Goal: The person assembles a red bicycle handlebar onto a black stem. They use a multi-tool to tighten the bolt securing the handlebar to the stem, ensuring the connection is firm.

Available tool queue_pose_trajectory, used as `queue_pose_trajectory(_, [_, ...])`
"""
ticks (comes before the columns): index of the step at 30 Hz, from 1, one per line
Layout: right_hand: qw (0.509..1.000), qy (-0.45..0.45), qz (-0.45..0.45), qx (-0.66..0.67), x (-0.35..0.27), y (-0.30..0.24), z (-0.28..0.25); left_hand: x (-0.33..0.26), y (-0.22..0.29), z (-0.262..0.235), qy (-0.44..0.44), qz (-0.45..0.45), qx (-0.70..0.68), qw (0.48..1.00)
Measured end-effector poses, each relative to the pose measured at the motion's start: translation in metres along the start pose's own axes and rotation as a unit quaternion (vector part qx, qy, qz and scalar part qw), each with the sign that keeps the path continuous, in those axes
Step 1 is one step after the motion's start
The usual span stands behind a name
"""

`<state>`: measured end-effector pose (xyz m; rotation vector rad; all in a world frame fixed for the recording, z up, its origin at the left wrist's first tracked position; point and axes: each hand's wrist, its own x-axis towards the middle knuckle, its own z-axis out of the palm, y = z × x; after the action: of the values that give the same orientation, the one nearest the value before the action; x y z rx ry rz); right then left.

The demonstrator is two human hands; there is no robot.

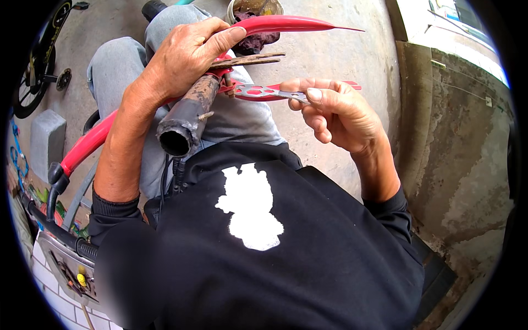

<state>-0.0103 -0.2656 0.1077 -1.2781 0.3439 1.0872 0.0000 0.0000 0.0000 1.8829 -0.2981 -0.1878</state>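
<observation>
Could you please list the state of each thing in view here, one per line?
left hand: closed around the red bicycle frame, thumb on the red fender.
right hand: pinching the end of the flat wrench.
flat wrench: level, far end at the frame's fitting.
red bicycle frame: lying across the lap.
dark tube: open end facing the camera.
red fender: held above the tube.

Small bicycle wheel (30,82) on concrete floor (330,55), grey block (47,140), tin of dark stuff (256,22).
</observation>
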Motion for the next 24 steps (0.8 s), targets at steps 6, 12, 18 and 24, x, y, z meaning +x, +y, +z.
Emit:
queue_pose_trajectory(6, [1.0, -0.001, -0.001, 0.018, 0.003, -0.004, -0.001, 0.003, -0.002, 0.004, 0.016, 0.022, -0.009, 1.0])
queue_pose_trajectory(12, [0.998, 0.0, -0.038, -0.058, 0.0, -0.008, 0.01, 0.001, -0.001, 0.004, 0.017, 0.01, -0.011, 1.0])
queue_pose_trajectory(18, [0.991, 0.018, -0.057, -0.123, 0.004, -0.012, 0.011, 0.002, 0.002, 0.003, 0.016, 0.005, -0.019, 1.0])
queue_pose_trajectory(24, [0.971, 0.052, -0.091, -0.214, 0.006, -0.012, 0.017, 0.001, 0.003, 0.002, 0.021, 0.013, -0.016, 1.0])
